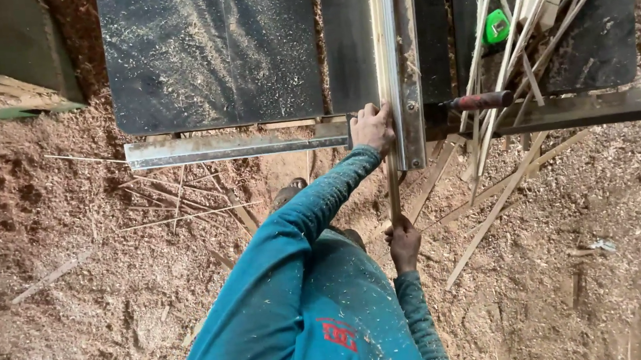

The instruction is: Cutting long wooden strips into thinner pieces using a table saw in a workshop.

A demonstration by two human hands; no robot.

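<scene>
Here, both hands grip a thin wooden strip (393, 186), left hand (373, 127) at the dusty saw table (209, 61), right hand (403, 243) over the sawdust floor (82, 291).

Woodworking shop, sawmill type. A dark saw table (209, 53), dusted with shavings, stood on a floor buried in sawdust (65, 240). A metal fence (400, 64) ran along the table's right part. Thin wood offcuts (506, 65) lay heaped right of the fence and spilled below the table.
</scene>
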